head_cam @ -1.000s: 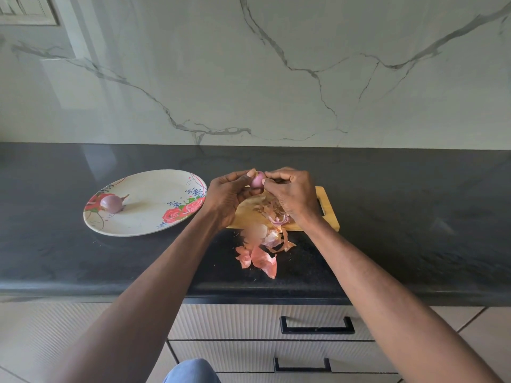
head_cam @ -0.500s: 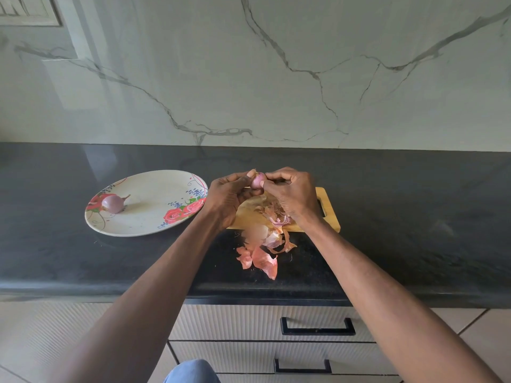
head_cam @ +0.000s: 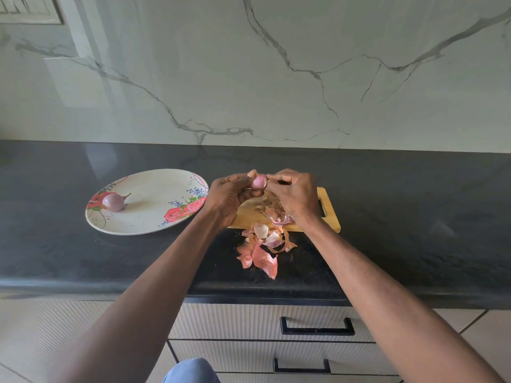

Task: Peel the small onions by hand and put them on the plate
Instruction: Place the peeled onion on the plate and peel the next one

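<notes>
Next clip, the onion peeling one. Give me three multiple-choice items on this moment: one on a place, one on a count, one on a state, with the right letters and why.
1. Where do the loose skins lie?
A. On the plate
B. Spilling from the cutting board's near edge onto the counter
C. On the floor

2. How many onions are on the plate?
A. None
B. One
C. Three

3. The onion in hand is:
A. Held between both hands
B. Resting on the board
C. Lying on the plate

Key: 1 B, the skins lap from the cutting board onto the counter. 2 B, a single peeled onion sits there. 3 A, the left hand and right hand grip it above the board.
</notes>
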